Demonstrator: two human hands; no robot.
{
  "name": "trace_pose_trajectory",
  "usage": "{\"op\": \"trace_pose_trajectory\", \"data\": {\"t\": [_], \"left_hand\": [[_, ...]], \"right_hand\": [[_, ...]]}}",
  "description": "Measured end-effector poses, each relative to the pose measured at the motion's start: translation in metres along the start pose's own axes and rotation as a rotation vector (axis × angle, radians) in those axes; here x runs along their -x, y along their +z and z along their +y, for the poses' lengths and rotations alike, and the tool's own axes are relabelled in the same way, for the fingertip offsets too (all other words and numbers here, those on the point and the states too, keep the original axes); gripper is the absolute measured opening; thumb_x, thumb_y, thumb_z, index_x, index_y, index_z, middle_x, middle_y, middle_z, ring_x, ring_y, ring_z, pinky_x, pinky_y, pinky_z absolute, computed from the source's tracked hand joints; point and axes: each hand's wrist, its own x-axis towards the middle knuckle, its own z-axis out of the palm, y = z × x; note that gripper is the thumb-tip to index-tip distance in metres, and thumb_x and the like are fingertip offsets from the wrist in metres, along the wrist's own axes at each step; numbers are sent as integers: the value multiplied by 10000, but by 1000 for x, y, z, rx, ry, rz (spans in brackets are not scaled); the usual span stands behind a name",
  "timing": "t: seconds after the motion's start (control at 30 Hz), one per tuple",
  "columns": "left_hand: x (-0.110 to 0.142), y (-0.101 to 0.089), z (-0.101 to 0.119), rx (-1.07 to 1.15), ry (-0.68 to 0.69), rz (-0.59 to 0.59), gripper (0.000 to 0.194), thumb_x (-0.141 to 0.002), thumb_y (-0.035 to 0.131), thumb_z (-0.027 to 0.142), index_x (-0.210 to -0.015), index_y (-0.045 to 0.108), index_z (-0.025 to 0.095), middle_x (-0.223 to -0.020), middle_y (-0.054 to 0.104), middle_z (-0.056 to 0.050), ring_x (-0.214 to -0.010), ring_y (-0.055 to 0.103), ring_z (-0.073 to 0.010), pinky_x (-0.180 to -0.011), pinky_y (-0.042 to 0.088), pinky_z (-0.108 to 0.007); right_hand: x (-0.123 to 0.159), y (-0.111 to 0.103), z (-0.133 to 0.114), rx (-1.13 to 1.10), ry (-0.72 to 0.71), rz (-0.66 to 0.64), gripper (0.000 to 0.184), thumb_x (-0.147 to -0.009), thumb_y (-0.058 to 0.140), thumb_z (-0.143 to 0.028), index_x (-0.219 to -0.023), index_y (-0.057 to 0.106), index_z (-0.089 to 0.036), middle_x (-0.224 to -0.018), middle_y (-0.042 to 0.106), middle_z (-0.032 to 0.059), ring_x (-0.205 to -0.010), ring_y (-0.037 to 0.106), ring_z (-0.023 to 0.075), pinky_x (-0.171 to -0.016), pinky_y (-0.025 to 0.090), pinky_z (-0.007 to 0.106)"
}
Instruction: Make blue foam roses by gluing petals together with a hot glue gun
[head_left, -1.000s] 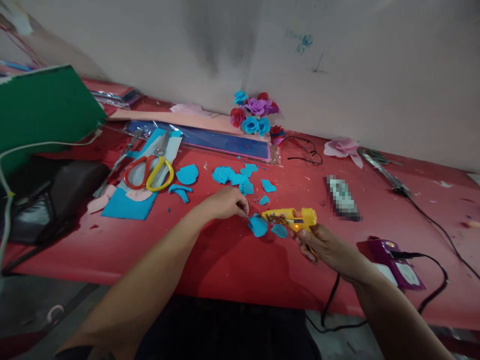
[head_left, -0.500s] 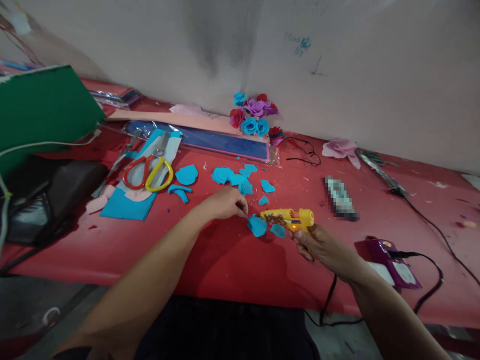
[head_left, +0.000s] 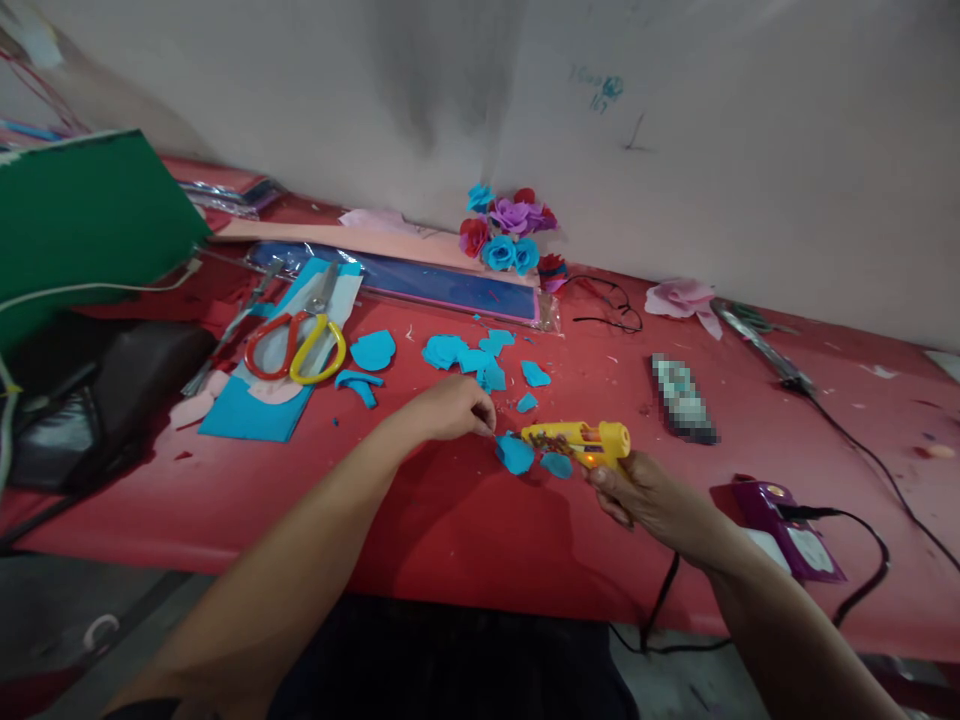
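Note:
My right hand [head_left: 634,490] is wrapped round the handle of a yellow glue gun [head_left: 574,437], which has a small orange light glowing. Its nozzle points left, over a blue paper petal [head_left: 515,455]. The fingers of my left hand [head_left: 461,408] are pinched together at the upper left edge of that petal, close to the nozzle. Beneath the gun lies another blue petal [head_left: 556,464]. Beyond my hands, several cut blue paper pieces [head_left: 457,352] are scattered on the red table [head_left: 450,530].
Scissors [head_left: 304,350] with red and yellow handles rest on folded blue paper [head_left: 259,415] at the left. Paper flowers [head_left: 510,225] stand by the wall. Eyeglasses [head_left: 607,305], a pixelated object [head_left: 682,398] and a purple pouch [head_left: 784,530] lie to the right. A black cord [head_left: 660,600] hangs below the gun.
The glue gun and my right hand have shifted very slightly to the right. My left hand and the petal stay almost in place.

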Motion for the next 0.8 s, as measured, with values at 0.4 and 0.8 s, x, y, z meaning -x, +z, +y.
{"op": "trace_pose_trajectory", "data": {"t": [0.4, 0.8], "left_hand": [[0, -1, 3, 186, -7, 131, 90, -673, 651, 179, -703, 735, 192, -750, 718, -23, -709, 604, -154, -656, 396, -250], [8, -5, 29, 1084, -19, 572, 199, -553, 782, 300, -645, 689, 151, -607, 603, 3, -578, 500, -99, -606, 398, -253]], "right_hand": [[-23, -11, 38, 467, -96, 460, 340, -862, 459, -527, -885, 571, -207, -805, 607, 70, -632, 574, 196, -531, 410, 291], [-58, 4, -1, -41, -460, 672, 271, -802, 595, -331, -1051, 658, -245, -1062, 665, 78, -974, 587, 254, -859, 449, 429]]}}
